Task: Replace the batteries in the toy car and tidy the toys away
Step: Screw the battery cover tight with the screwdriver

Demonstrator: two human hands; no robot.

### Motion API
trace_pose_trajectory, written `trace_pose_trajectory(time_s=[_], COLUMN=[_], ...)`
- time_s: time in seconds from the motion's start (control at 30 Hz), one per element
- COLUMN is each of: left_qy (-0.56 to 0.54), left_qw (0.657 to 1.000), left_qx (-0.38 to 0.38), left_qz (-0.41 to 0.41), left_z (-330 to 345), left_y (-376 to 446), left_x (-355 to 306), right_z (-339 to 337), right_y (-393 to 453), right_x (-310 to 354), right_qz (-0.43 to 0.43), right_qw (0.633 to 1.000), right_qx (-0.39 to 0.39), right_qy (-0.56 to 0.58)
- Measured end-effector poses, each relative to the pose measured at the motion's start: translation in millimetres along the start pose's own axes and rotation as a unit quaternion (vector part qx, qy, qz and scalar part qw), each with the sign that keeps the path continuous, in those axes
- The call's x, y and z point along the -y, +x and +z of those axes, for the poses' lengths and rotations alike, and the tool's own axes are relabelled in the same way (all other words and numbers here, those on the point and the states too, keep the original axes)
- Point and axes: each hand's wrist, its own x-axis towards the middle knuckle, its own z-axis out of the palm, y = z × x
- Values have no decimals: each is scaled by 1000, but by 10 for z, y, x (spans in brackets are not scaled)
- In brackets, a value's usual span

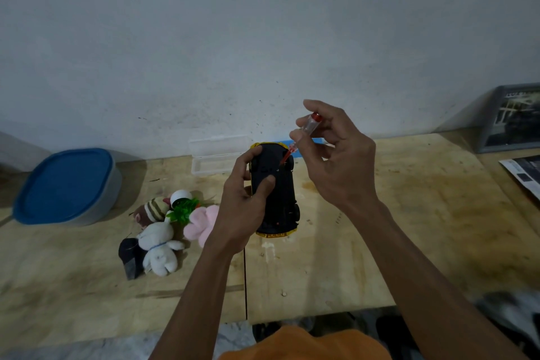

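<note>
Right hand: fingers pinch a clear-handled, red-capped screwdriver, tip down on the car's underside.
Left hand: curled round the toy car, thumb pressed on its black base.
Toy car: upside down, yellow edges showing, held above the wooden table (wheels up).
Soft toys: heaped left of the car.
Blue-lidded container: far left.
Clear plastic case: open, by the wall.
</note>
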Motion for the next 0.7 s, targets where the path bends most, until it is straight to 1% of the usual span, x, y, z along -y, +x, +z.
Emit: trace_pose_trajectory(time_s=[0.37,0.7], left_qy=[-15,-11], left_qw=[1000,1000], left_qx=[-8,-14], left_qz=[-23,-22], left_z=[1,17], left_y=[-58,-78], left_x=[-34,-49], right_z=[-16,-13], right_y=[-64,-88], right_x=[26,32], right_qz=[2,14], right_qw=[1000,999], right_qx=[-12,-27], right_qy=[10,29])
